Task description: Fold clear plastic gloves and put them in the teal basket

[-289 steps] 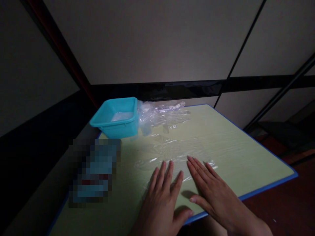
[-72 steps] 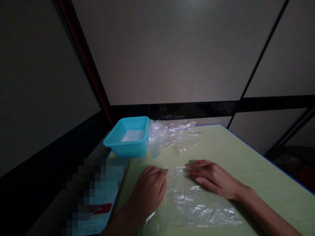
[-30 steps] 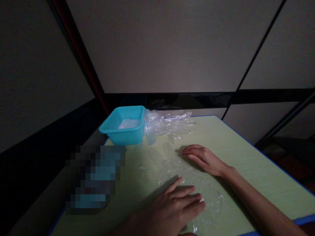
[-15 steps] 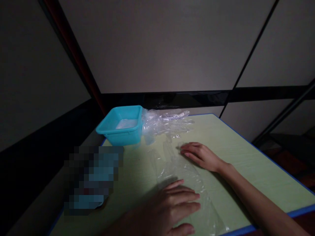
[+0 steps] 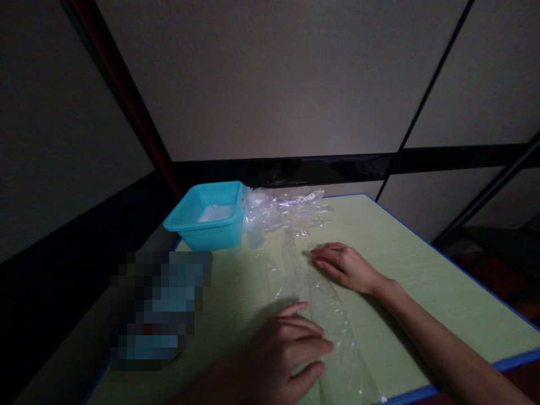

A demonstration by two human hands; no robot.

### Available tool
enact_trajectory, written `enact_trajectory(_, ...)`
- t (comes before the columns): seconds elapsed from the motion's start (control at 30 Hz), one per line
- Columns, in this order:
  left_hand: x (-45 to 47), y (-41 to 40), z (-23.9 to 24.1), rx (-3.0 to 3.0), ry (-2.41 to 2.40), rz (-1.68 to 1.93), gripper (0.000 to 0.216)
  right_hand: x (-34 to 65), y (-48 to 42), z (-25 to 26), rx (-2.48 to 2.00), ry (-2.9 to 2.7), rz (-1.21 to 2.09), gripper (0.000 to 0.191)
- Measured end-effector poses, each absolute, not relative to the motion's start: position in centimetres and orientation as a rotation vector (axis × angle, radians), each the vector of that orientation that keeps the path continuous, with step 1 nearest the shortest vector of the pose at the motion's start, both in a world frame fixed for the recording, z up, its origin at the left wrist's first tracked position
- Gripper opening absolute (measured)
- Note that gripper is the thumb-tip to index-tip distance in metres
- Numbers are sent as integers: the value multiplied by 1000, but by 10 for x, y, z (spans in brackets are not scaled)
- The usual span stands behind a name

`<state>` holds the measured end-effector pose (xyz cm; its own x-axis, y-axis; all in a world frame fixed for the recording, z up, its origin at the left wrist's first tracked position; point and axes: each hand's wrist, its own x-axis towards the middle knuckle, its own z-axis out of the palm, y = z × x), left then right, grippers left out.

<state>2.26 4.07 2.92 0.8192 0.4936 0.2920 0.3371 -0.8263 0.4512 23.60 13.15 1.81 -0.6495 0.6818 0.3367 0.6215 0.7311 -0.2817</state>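
A clear plastic sheet [image 5: 333, 320] lies folded into a narrow strip on the pale green table [image 5: 422, 270], running from near the front edge toward the back. My left hand [image 5: 287, 354] rests flat on its near part, fingers stretched to the right. My right hand [image 5: 343, 265] presses flat on the far part of the strip, fingers pointing left. Both hands hold nothing.
A turquoise plastic tub [image 5: 206, 215] stands at the table's back left corner. A heap of clear plastic film [image 5: 282, 209] lies beside it. A blurred flat object [image 5: 158, 309] sits at the left edge. The table has a blue rim [image 5: 514, 360]; walls stand close behind.
Since a second ago the sheet has been folded narrower. My left hand slid slightly left and nearer along it. My right hand has stayed on the far end.
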Motion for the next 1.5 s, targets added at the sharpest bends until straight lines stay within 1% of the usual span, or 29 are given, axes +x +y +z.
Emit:
enact_trajectory(0.07, 19, 48, 25, 2584, 940, 803, 25, 235, 131, 17, -993, -2508, 187, 26)
enact_trajectory(0.13, 12, 58, 21, 2568, 1300, 912, 27, 234, 131, 16, -999, -2505, 181, 27)
enact_trajectory(0.23, 0, 74, 18, 2633, 1581, 821, 29, 234, 130, 16, -1014, -2509, 174, 28)
enact_trajectory(0.4, -8, 84, 17, 2607, 1796, 636, 27, 235, 131, 18, -1020, -2502, 210, 29)
enact_trajectory(0.47, -6, 82, 16, 2589, 1819, 618, 29, 236, 130, 20, -1016, -2515, 251, 35)
enact_trajectory(0.6, 0, 75, 16, 2580, 1764, 611, 44, 238, 123, 24, -1005, -2582, 369, 70)
enact_trajectory(0.67, 3, 69, 18, 2582, 1741, 591, 52, 239, 118, 26, -1025, -2624, 412, 84)
enact_trajectory(0.8, 10, 58, 19, 2595, 1691, 520, 73, 239, 108, 28, -1068, -2721, 475, 99)
enact_trajectory(0.87, 11, 55, 18, 2590, 1685, 459, 83, 239, 105, 28, -1084, -2764, 505, 103)
enact_trajectory(0.97, 12, 54, 15, 2588, 1688, 386, 90, 241, 103, 25, -1093, -2795, 537, 107)
enact_trajectory(1.2, 12, 51, 10, 2610, 1653, 345, 94, 241, 103, 22, -1074, -2792, 542, 109)
enact_trajectory(1.5, 11, 50, 8, 2612, 1630, 235, 98, 237, 103, 22, -1154, -2801, 670, 115)
